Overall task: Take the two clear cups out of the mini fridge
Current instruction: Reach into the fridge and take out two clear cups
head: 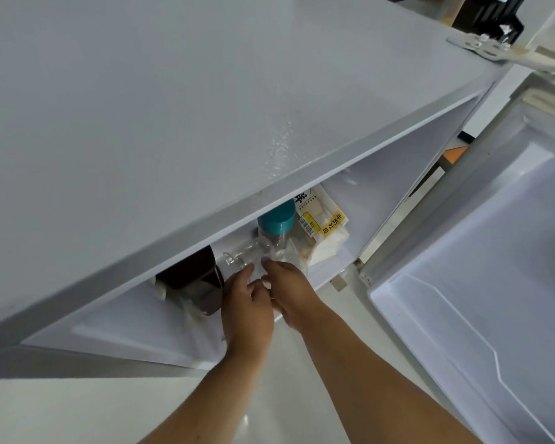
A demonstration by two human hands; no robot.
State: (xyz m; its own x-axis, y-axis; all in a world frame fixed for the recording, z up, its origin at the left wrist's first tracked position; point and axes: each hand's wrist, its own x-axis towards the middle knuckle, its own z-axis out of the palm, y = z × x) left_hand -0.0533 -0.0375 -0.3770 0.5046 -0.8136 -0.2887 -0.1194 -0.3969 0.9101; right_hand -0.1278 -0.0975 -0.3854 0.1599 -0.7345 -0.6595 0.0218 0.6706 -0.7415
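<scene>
Both cups sit just in front of the teal-lidded bottle (276, 219) inside the fridge (205, 123). My left hand (247, 312) wraps one clear cup (237, 254); my right hand (289, 293) curls around the other, mostly hidden. Light, slick, probably breakable, so I'd grip the sidewalls.

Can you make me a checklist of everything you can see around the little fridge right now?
Surface: white fridge shelf, partly hidden by the fridge top.
Job's things: clear cup lying at the hands; a second cup cannot be told apart.
Clutter: teal-lidded bottle, packaged bread, dark container.
Hands: left hand and right hand both reach in at the cup; grip unclear.
Cables: nothing seen.
Surroundings: fridge door open on the right, pale floor.
</scene>
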